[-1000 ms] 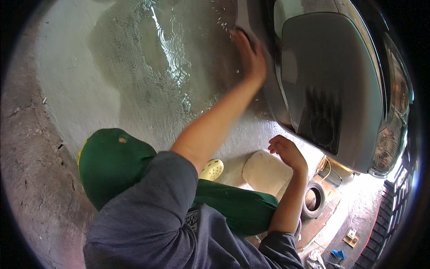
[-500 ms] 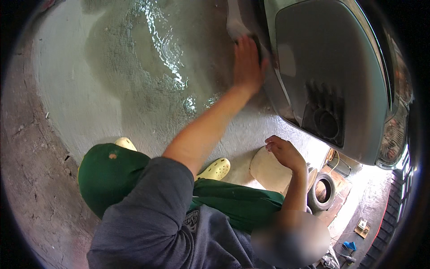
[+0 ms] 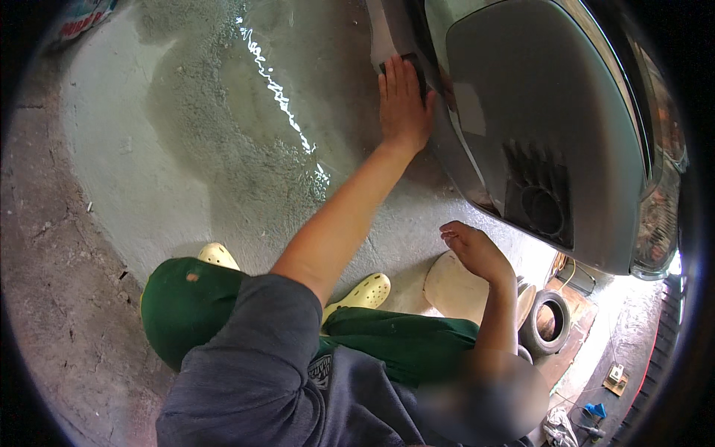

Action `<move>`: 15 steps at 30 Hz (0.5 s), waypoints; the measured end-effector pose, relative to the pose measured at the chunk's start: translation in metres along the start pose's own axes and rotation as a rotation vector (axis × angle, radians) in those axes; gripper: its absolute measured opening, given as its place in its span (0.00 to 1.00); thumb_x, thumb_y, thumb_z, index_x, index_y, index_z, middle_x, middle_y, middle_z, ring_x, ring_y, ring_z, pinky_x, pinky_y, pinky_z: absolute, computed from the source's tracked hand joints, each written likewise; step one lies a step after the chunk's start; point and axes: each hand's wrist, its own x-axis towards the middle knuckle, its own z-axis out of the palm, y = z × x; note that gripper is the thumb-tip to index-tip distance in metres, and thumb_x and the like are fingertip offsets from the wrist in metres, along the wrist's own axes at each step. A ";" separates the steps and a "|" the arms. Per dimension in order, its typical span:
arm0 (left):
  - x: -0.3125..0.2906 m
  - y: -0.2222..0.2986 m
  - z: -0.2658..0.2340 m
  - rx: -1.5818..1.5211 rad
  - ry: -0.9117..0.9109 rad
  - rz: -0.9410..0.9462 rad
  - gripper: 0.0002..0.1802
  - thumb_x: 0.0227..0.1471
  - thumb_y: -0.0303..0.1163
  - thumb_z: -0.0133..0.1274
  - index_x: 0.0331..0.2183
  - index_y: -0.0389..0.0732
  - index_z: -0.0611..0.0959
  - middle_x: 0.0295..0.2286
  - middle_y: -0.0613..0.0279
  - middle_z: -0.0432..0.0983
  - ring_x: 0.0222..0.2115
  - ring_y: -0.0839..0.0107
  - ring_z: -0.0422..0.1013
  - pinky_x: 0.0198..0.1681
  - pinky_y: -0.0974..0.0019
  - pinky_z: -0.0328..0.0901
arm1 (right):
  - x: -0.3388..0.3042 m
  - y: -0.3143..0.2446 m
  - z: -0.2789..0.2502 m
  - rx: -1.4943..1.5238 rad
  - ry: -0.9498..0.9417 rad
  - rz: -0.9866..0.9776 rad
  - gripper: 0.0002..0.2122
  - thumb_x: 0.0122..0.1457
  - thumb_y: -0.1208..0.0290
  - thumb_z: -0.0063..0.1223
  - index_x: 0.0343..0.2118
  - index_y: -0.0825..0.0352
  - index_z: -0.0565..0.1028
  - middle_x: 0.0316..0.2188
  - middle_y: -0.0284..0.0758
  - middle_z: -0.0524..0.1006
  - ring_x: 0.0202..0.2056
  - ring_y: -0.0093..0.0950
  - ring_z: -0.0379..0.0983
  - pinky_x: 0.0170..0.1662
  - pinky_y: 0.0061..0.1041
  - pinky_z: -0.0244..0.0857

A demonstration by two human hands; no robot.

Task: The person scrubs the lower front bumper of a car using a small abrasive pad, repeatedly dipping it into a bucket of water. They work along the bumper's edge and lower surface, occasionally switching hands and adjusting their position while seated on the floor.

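My left hand (image 3: 404, 112) reaches far forward and lies over a dark flat pad (image 3: 411, 68), holding it against the grey lower edge of a car bumper (image 3: 439, 127). Fingers and palm cover most of the pad, so its exact kind does not show. Closer to my body, my right hand (image 3: 477, 249) hangs in the air with loosely bent fingers and nothing visible in them. Below it stands a pale round-topped object (image 3: 453, 287). The larger grey bumper panel (image 3: 544, 89), with a dark round recess (image 3: 544, 208), rises to the right of both hands.
Water glistens on the wet concrete floor (image 3: 275, 93). My yellow clogs (image 3: 365, 292) stand near the bumper. On the right are a tyre (image 3: 547, 322), a headlight (image 3: 657, 238), and a small socket box with cables (image 3: 616, 376). A printed bag (image 3: 82, 18) lies at the upper left.
My left hand has slid slightly left along the bumper edge with the pad. The right hand stays about where it was. The view has shifted a little, and the water's ripples have calmed.
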 end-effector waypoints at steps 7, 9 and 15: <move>0.090 -0.046 -0.001 -0.051 0.043 -0.073 0.43 0.68 0.52 0.43 0.68 0.25 0.58 0.70 0.37 0.48 0.73 0.47 0.42 0.75 0.47 0.37 | 0.000 -0.004 0.003 0.053 0.030 -0.032 0.14 0.68 0.69 0.49 0.52 0.68 0.76 0.49 0.49 0.81 0.52 0.49 0.76 0.56 0.41 0.70; 0.076 -0.031 -0.002 -0.050 0.031 -0.074 0.43 0.68 0.53 0.42 0.67 0.25 0.59 0.70 0.38 0.50 0.73 0.47 0.42 0.75 0.45 0.37 | -0.004 0.003 0.007 0.013 0.016 -0.020 0.14 0.68 0.69 0.49 0.53 0.69 0.76 0.50 0.49 0.80 0.52 0.49 0.76 0.56 0.41 0.69; 0.016 -0.015 0.008 0.170 -0.019 0.000 0.44 0.68 0.54 0.42 0.68 0.26 0.58 0.70 0.40 0.50 0.73 0.49 0.41 0.74 0.43 0.37 | 0.003 -0.018 0.001 0.008 0.055 0.006 0.16 0.69 0.66 0.49 0.54 0.68 0.77 0.51 0.49 0.80 0.53 0.48 0.76 0.58 0.39 0.68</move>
